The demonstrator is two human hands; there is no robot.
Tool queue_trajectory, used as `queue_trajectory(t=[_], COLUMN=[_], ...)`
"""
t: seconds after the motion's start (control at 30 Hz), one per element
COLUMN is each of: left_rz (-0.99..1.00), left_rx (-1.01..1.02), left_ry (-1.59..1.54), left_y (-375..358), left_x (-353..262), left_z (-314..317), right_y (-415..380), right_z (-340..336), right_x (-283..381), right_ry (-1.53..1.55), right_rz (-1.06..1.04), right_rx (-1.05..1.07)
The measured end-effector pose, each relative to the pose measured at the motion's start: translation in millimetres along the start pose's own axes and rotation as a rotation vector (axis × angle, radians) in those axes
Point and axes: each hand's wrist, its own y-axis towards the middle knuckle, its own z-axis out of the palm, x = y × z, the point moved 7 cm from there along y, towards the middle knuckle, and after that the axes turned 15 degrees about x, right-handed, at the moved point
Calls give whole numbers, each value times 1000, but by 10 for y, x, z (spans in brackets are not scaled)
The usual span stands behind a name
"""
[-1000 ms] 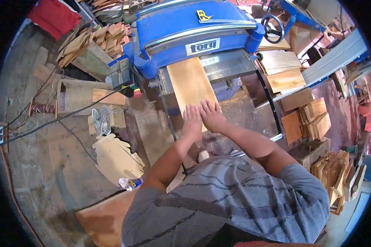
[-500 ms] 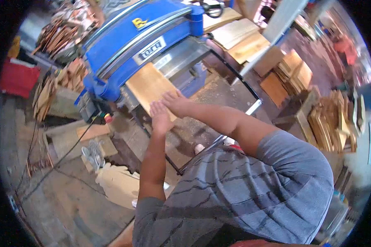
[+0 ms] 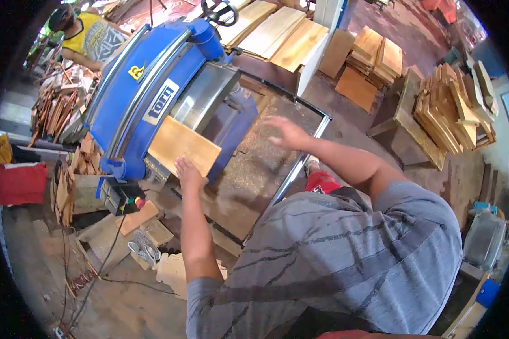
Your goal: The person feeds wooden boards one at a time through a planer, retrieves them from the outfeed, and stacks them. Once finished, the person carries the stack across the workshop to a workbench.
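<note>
A wooden board (image 3: 185,148) lies partly inside a blue thickness planer (image 3: 131,100) marked "torq", its near end sticking out over the metal bed. My left hand (image 3: 191,174) rests on the board's near left edge with its fingers stretched out flat. Off to the right, my right hand (image 3: 288,134) is in the air, apart from the board, fingers spread and holding nothing. Beneath it is a floor area strewn with sawdust (image 3: 249,169). The board's far end is hidden within the machine.
Long planks (image 3: 271,31) lie beyond the planer. Stacked boards (image 3: 449,110) stand at the right. Behind the machine, a person in a yellow top (image 3: 93,39) is near a scrap-wood heap (image 3: 65,110). A metal frame (image 3: 300,161) and a cable (image 3: 112,248) cross the floor area.
My right hand has come off the board and moved right. My left hand stays on it. The view has shifted, and the person behind the planer now shows.
</note>
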Motion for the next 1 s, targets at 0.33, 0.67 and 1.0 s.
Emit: queue_trajectory(t=[0.33, 0.67, 1.0], left_rz=[540, 458, 297], left_rx=[-130, -161, -53], left_ry=[-138, -301, -222], left_y=[323, 1879, 2028], left_x=[-2120, -4107, -4078], left_z=[-856, -1245, -1107], right_y=[-512, 318, 1697], right_z=[-1109, -169, 73], right_x=[-2733, -4621, -5893], right_ry=[648, 1124, 1361], right_rz=[525, 853, 972], right_rx=[-438, 23, -76])
